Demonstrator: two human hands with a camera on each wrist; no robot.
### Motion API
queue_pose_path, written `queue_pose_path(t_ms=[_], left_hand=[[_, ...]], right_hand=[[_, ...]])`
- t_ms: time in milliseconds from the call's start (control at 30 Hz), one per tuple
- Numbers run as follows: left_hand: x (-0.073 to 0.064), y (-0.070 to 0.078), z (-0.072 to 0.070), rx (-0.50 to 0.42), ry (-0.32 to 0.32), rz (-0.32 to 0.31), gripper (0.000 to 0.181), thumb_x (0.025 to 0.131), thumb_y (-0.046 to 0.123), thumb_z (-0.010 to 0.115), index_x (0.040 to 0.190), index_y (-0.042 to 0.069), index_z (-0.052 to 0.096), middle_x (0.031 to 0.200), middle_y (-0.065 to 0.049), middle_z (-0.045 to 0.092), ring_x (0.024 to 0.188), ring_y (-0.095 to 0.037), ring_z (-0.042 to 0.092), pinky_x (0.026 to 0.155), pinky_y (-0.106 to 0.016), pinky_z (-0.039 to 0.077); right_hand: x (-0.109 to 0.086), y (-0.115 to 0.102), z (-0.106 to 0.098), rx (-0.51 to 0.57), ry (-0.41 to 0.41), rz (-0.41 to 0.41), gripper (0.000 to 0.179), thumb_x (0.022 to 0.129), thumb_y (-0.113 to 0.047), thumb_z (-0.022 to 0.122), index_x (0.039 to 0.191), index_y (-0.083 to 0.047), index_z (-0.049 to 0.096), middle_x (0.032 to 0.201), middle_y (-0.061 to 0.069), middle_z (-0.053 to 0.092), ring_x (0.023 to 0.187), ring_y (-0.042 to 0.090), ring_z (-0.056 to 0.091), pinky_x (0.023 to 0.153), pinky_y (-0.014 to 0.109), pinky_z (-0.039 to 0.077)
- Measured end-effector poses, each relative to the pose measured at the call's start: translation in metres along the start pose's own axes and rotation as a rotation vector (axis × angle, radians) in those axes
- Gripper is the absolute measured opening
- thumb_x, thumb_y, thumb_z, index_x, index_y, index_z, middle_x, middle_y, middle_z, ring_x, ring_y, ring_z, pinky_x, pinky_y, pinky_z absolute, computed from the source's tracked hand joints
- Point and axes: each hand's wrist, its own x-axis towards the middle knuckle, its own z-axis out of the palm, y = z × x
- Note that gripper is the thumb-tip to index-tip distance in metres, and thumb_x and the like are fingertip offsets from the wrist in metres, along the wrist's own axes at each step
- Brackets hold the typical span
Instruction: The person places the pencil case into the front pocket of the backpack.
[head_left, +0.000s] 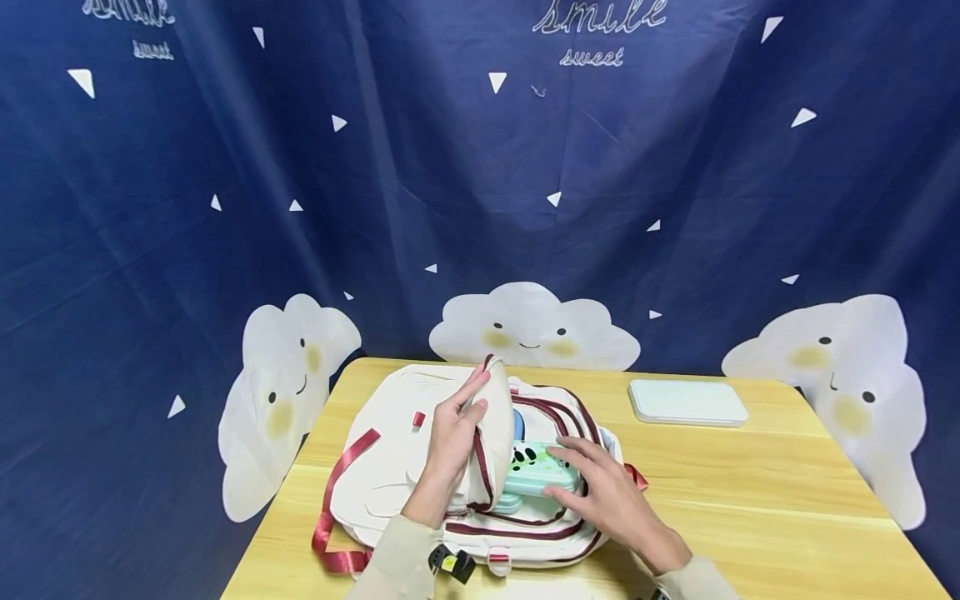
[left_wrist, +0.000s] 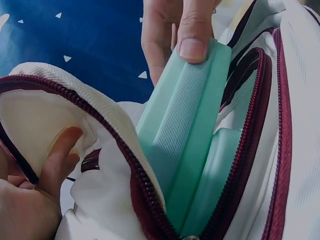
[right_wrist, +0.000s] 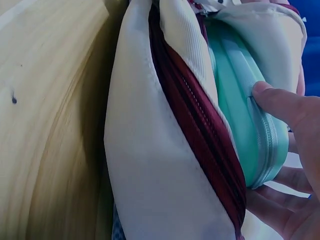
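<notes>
A white backpack (head_left: 390,458) with dark red zippers lies on the table, its compartment unzipped. My left hand (head_left: 450,437) holds the front flap (head_left: 495,425) up and to the left. With the thumb on one side and fingers on the other, my right hand (head_left: 611,492) grips a mint-green pencil case (head_left: 536,481) with a panda print. The case is partly inside the compartment; in the left wrist view its ribbed zipper side (left_wrist: 180,110) faces up. Beside it, deeper in the bag, sits another mint-green item (left_wrist: 215,160), mostly hidden.
A pale flat box (head_left: 687,402) lies at the back right of the wooden table (head_left: 750,492). A blue item (head_left: 518,425) shows inside the bag. Red straps (head_left: 324,529) trail off its left side. A dark blue curtain (head_left: 480,167) hangs behind the table.
</notes>
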Motion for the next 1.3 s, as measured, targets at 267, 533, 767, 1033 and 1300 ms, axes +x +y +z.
queue_pose_path(t_ms=[267,533,767,1033,1300], left_hand=[[0.0,0.0,0.002,0.011,-0.002,0.002,0.047,0.102,-0.007,0.058,0.148,0.001,0.066,0.164,-0.002,0.056,0.162,-0.018,0.039,0.134,-0.036,0.025],[-0.001,0.001,0.005,0.019,0.005,0.027,0.047,0.102,-0.008,0.056,0.147,-0.001,0.066,0.163,-0.004,0.057,0.162,-0.022,0.04,0.135,-0.042,0.026],[-0.003,0.003,0.011,0.016,0.03,0.028,0.048,0.101,-0.008,0.057,0.147,0.001,0.066,0.164,-0.003,0.057,0.161,-0.019,0.041,0.134,-0.038,0.026],[-0.003,0.002,0.014,0.022,0.047,0.032,0.046,0.103,-0.007,0.057,0.147,0.001,0.067,0.164,-0.003,0.057,0.161,-0.02,0.041,0.132,-0.035,0.029],[-0.004,0.003,0.016,0.009,0.041,0.038,0.047,0.102,-0.007,0.057,0.147,0.001,0.066,0.164,-0.004,0.056,0.161,-0.02,0.039,0.132,-0.037,0.028]], right_hand=[[0.002,-0.007,0.007,0.007,0.043,-0.04,0.059,0.083,-0.046,0.094,0.133,-0.019,0.078,0.139,0.007,0.073,0.124,0.028,0.072,0.097,0.049,0.064],[0.006,-0.017,0.015,0.044,0.071,-0.068,0.06,0.081,-0.043,0.096,0.132,-0.016,0.079,0.138,0.009,0.073,0.123,0.028,0.073,0.097,0.047,0.064],[0.01,-0.026,0.022,0.046,0.073,-0.036,0.059,0.081,-0.042,0.095,0.131,-0.015,0.079,0.14,0.01,0.072,0.125,0.03,0.072,0.1,0.048,0.063],[0.013,-0.033,0.03,0.067,0.108,-0.031,0.06,0.079,-0.039,0.096,0.13,-0.013,0.079,0.139,0.013,0.073,0.126,0.032,0.071,0.101,0.05,0.062],[0.012,-0.041,0.036,0.082,0.088,0.033,0.062,0.08,-0.042,0.095,0.132,-0.012,0.078,0.142,0.013,0.072,0.13,0.036,0.069,0.105,0.053,0.06]])
